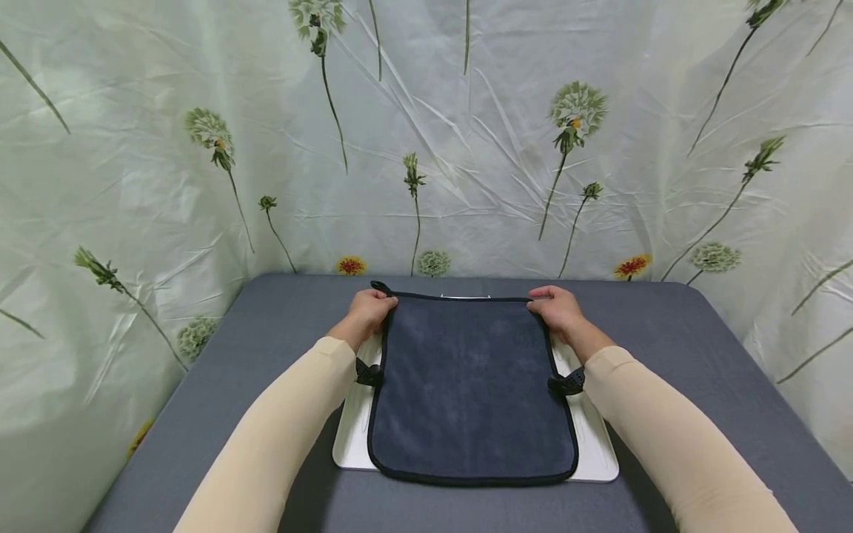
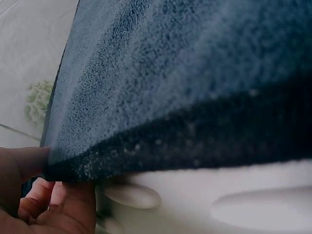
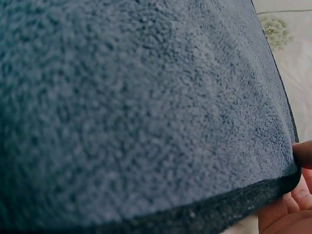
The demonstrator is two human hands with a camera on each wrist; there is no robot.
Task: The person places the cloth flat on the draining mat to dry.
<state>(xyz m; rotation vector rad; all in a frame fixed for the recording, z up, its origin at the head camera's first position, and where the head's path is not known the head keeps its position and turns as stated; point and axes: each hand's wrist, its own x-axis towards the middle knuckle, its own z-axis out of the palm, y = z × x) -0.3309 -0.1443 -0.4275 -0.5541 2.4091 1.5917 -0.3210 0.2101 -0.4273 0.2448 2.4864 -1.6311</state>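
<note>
A dark blue-grey cloth (image 1: pixel 469 385) with black edging hangs spread between both hands, over a white tray or board (image 1: pixel 353 437). My left hand (image 1: pixel 369 312) pinches its far left corner, next to a small black loop (image 1: pixel 380 286). At the far right corner, my right hand (image 1: pixel 560 311) pinches the cloth between thumb and fingers. In the left wrist view the thumb (image 2: pixel 24 163) lies on the cloth's face with fingers behind the edge. The right wrist view shows the same kind of pinch at the cloth's corner (image 3: pixel 287 180). Most of the white piece is hidden beneath the cloth.
The white piece lies on a grey table (image 1: pixel 286 326). A pale curtain (image 1: pixel 480 148) printed with dandelions hangs behind and to both sides of the table. Black wrist straps (image 1: pixel 566 383) show near both sleeves.
</note>
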